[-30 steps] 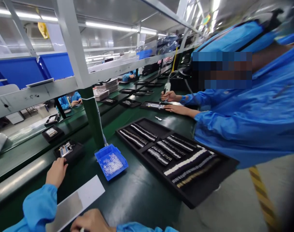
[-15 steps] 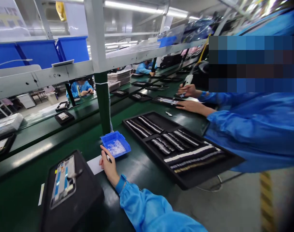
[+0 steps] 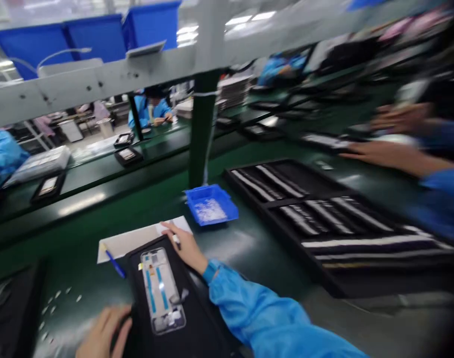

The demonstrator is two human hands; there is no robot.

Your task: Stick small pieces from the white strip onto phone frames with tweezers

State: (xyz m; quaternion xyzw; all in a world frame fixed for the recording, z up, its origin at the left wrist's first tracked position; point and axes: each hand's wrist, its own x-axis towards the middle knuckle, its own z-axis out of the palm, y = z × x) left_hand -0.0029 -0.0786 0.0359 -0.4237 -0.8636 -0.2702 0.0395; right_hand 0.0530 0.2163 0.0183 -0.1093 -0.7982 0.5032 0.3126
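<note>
A black tray (image 3: 199, 318) lies before me, holding an opened phone housing (image 3: 160, 288) with blue strips and a small grey part on it. My left hand (image 3: 105, 330), smeared by motion, grips the tray's near left edge between thumb and fingers. At the tray's far right corner rests my right hand (image 3: 187, 251), with a slim black-and-white tool (image 3: 176, 240) held in its fingers; most of the tool is hidden. White paper (image 3: 132, 242) lies behind the tray, a blue pen (image 3: 116, 264) at its near edge. A blue bin (image 3: 214, 219) of tiny clear pieces sits beyond my right hand.
To the right, a large black tray (image 3: 271, 211) holds rows of strips. Past it a co-worker's hands (image 3: 394, 151) work over a device. Small loose pieces (image 3: 57, 294) and another black tray (image 3: 16, 303) are at left. A green post (image 3: 202, 134) rises behind the bin.
My view has swung left. My left hand has come into view at the tray. The tray with the phone housing has turned and shifted right, uncovering more paper and the blue pen.
</note>
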